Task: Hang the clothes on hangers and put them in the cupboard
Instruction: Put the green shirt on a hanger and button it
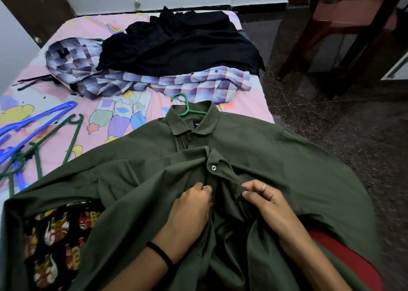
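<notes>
Pink cartoon-print bed sheet [66,54] underfoot of everything, right edge dropping off to speckled dark floor [331,118], wooden chair [344,25] standing out there; white wall behind far edge. Open sheet only mid-left, between clothes pile and hangers. Far side: black garment [181,45] heaped on top of checked shirt [176,83], both well apart from hands. Left side: blue hangers [37,122] and dark green hangers [70,136] crossed over each other, loose on sheet. Near left corner: dark printed fabric [59,235] showing under shirt hem. Olive green shirt [298,158] spread front-up across near end of bed, collar away, right sleeve side hanging past bed edge; green hanger [185,105] inside, hook poking out of collar. Left hand [189,206] curled, gripping left placket edge just below white button [213,167]. Right hand [262,198] pinching right placket edge between thumb and forefinger, just beside left hand. Rings on both, black band on left wrist.
</notes>
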Available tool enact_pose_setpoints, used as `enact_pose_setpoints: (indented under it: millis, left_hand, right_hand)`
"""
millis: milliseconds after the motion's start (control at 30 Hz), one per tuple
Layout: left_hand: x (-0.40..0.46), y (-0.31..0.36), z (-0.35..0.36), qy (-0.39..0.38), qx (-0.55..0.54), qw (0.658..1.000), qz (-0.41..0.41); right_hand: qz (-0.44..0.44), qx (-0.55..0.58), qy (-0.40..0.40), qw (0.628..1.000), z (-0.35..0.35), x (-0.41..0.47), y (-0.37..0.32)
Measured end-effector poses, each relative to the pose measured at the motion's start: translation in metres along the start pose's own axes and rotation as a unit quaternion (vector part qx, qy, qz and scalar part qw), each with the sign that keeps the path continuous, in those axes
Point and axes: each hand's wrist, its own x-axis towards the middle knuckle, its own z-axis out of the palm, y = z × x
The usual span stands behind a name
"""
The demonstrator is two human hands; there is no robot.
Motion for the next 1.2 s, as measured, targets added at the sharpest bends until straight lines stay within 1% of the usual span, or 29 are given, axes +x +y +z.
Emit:
enact_pose_setpoints:
  millis: [100, 167, 267, 333, 400, 533, 600, 667, 767, 933, 1033, 1200]
  left_hand:
    - [-0.002, 0.0, 0.0, 0.0, 0.004, 1.0, -0.004]
    - [-0.004, -0.001, 0.0, 0.011, -0.013, 1.0, -0.008]
    - [-0.007, -0.004, 0.0, 0.036, -0.062, 0.997, -0.02]
    - [-0.009, -0.006, -0.001, 0.062, -0.112, 0.991, -0.03]
    - [-0.012, -0.006, -0.005, 0.095, -0.165, 0.981, -0.034]
    - [-0.022, 0.002, -0.023, 0.144, -0.273, 0.951, -0.027]
    - [-0.028, 0.007, -0.033, 0.157, -0.33, 0.93, -0.028]
    - [-0.033, 0.012, -0.041, 0.159, -0.379, 0.911, -0.027]
    - [-0.039, 0.019, -0.049, 0.152, -0.423, 0.893, -0.012]
    - [-0.043, 0.031, -0.055, 0.153, -0.451, 0.88, 0.006]
    - [-0.044, 0.036, -0.056, 0.158, -0.463, 0.872, 0.012]
    - [-0.046, 0.042, -0.055, 0.174, -0.49, 0.854, -0.002]
  right_hand:
    - [-0.04, -0.025, 0.003, 0.999, 0.0, -0.001, 0.0]
    - [-0.07, -0.049, 0.002, 0.996, -0.001, -0.001, 0.002]
    - [-0.096, -0.084, -0.004, 0.992, -0.001, -0.003, 0.001]
    - [-0.1, -0.082, -0.012, 0.992, 0.0, -0.004, -0.002]
    - [-0.098, -0.049, -0.011, 0.994, 0.002, -0.005, -0.006]
    - [-0.07, 0.079, -0.012, 0.994, 0.007, -0.011, -0.017]
    - [-0.047, 0.131, -0.02, 0.99, 0.01, -0.014, -0.02]
    - [-0.044, 0.15, -0.02, 0.988, 0.012, -0.016, -0.024]
    - [-0.074, 0.11, -0.008, 0.991, 0.016, -0.019, -0.031]
    - [-0.133, 0.019, 0.027, 0.991, 0.023, -0.026, -0.046]
    - [-0.162, -0.052, 0.069, 0.983, 0.027, -0.03, -0.05]
    - [-0.189, -0.101, 0.135, 0.967, 0.033, -0.037, -0.054]
